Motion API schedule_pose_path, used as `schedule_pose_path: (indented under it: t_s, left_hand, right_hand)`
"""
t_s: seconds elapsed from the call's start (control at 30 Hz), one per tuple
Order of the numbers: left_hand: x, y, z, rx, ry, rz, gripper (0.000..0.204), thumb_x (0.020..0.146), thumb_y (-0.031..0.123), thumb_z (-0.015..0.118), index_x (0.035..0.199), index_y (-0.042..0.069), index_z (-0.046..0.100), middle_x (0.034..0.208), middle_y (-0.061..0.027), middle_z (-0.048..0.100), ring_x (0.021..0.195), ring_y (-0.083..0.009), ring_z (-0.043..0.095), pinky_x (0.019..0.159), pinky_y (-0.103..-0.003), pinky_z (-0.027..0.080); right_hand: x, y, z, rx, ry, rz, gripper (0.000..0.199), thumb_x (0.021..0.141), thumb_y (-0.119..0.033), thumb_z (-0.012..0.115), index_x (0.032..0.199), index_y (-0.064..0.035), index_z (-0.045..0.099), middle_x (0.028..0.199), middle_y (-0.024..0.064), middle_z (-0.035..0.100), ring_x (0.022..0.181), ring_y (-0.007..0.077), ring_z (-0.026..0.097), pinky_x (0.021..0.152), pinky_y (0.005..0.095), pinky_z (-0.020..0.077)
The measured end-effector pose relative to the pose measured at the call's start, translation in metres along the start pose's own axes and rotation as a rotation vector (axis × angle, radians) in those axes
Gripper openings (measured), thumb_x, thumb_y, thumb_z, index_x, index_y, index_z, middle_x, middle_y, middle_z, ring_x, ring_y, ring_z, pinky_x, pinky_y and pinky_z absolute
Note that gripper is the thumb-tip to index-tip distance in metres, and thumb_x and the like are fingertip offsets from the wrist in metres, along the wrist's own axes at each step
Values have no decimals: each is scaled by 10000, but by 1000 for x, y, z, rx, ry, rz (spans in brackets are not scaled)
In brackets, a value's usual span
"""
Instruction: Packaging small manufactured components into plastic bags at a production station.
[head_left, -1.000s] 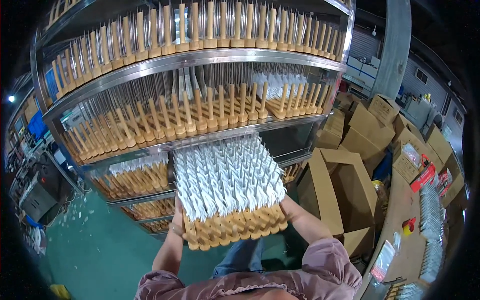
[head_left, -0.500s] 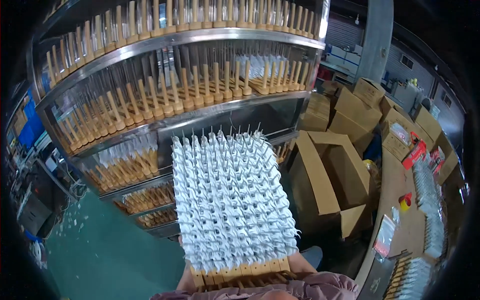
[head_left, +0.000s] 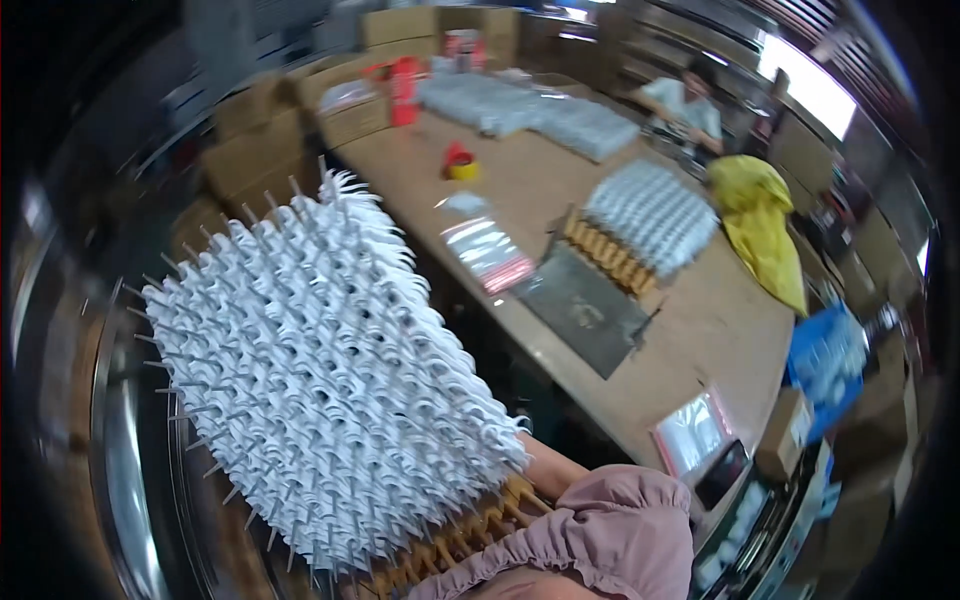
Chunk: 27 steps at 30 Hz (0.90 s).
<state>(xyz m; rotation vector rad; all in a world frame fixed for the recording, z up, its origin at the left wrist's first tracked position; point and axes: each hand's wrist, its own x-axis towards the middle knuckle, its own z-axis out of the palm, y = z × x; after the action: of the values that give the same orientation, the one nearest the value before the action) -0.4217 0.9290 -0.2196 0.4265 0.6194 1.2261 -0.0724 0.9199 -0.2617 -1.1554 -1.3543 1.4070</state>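
Note:
A block of rods (head_left: 330, 370) closely covered with white curled pieces fills the left and middle. Metal rod tips stick out along its far and left sides. Wooden handles or pegs (head_left: 440, 550) show along its near edge, close to my body. My bare right forearm (head_left: 548, 468) runs from a mauve gathered sleeve (head_left: 620, 530) to the block's near right corner. The right hand holds the block there, its fingers hidden behind it. My left hand is out of sight, covered by the block or beyond the view.
A brown worktable (head_left: 420, 170) carries a second batch of white pieces (head_left: 655, 215) on wooden handles, a dark plate (head_left: 585, 305), plastic bags (head_left: 490, 250) and yellow tape (head_left: 462, 168). Cardboard boxes (head_left: 255, 145) stand behind. A yellow bag (head_left: 755, 210) lies right; a person (head_left: 690, 105) sits beyond.
My view has swung right, from the metal shelving to the worktable. The held block now sits further left in view and tilted. My left hand's visible part has gone out of sight.

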Motion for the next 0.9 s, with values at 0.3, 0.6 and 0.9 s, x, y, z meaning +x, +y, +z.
schedule_pose_path:
  t_s: [0.3, 0.6, 0.9]
  left_hand:
    - [212, -15, 76, 198, -386, -513, 557, 892, 487, 444, 1232, 51, 518, 1228, -104, 548, 1030, -270, 553, 924, -416, 428]
    - [375, -103, 214, 272, -647, -705, 542, 892, 471, 446, 1219, 47, 529, 1214, -105, 557, 1017, -267, 559, 916, -412, 434]
    - [441, -204, 275, 348, -743, -784, 527, 892, 456, 447, 1207, 44, 540, 1201, -106, 566, 1005, -263, 566, 909, -408, 440]
  right_hand:
    - [-60, -122, -19, 75, 688, 193, 423, 941, -247, 444, 1315, -58, 388, 1267, 83, 497, 1117, 179, 489, 968, 309, 378]
    - [-60, -278, -96, 92, 1036, 313, 424, 948, -240, 431, 1327, -59, 369, 1287, 83, 481, 1137, 175, 473, 975, 308, 370]
    - [-66, -203, -197, 325, 1113, 169, 454, 943, -239, 443, 1348, -61, 343, 1308, 76, 462, 1158, 173, 452, 994, 300, 344]
